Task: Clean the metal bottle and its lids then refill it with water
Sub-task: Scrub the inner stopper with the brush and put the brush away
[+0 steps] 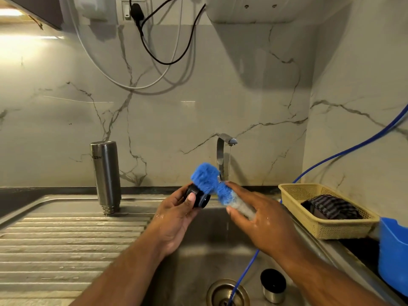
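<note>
One metal bottle [106, 175] stands inverted on the ribbed drainboard [66, 239].

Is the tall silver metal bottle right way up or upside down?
Upside down: the tall silver metal bottle rests neck-down on the ribbed steel drainboard, its lettering inverted.

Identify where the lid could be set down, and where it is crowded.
Free: the ribbed drainboard in front of the upturned bottle, left of the basin. Crowded: the basin floor with cap, drain and hose; the right ledge with basket and blue tub.
</note>
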Tool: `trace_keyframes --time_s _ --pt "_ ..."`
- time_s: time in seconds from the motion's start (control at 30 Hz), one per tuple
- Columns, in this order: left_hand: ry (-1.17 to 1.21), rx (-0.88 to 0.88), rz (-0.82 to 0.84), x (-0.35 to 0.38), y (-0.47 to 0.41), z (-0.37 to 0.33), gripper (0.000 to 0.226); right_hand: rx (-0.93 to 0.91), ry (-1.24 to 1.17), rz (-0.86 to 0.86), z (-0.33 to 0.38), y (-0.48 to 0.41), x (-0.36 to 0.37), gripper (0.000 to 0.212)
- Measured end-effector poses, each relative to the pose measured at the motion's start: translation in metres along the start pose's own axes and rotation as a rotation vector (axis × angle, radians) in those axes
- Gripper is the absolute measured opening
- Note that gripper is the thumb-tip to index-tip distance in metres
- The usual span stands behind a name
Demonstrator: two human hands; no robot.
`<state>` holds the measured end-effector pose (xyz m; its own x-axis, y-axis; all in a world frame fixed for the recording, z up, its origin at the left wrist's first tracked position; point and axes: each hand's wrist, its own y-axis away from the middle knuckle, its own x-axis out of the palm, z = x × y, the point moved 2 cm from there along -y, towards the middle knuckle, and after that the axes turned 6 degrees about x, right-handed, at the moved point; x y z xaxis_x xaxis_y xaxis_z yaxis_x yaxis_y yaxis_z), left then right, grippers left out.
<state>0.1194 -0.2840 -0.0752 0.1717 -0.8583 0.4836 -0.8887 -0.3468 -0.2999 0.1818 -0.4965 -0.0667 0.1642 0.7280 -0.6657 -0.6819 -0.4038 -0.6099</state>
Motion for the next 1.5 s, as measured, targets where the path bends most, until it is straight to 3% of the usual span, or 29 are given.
trace_keyframes --time_s 0.77,0.93,1.2,1.37,1.5 --pt "0.095 -0.051 0.047 0.01 0.009 -0.008 0.043 0.031 -0.146 0.022 -0.006 -0.002 0.007 0.057" --pt "0.04 -0.076 0.003 0.003 0.002 -0.001 0.052 0.043 -0.147 0.034 -0.008 -0.002 0.009 0.059" --pt "0.035 -0.126 -0.093 0.002 0.002 0.014 0.042 0.093 -0.103 0.078 -0.015 -0.002 0.022 0.06" --pt "0.08 -0.089 -0.201 -0.009 -0.007 0.023 0.049 0.136 -0.167 0.001 -0.014 -0.002 0.016 0.059" --pt "-0.003 -0.102 -0.138 -0.011 -0.006 0.029 0.053 0.086 -0.148 0.056 -0.004 -0.002 0.019 0.059"
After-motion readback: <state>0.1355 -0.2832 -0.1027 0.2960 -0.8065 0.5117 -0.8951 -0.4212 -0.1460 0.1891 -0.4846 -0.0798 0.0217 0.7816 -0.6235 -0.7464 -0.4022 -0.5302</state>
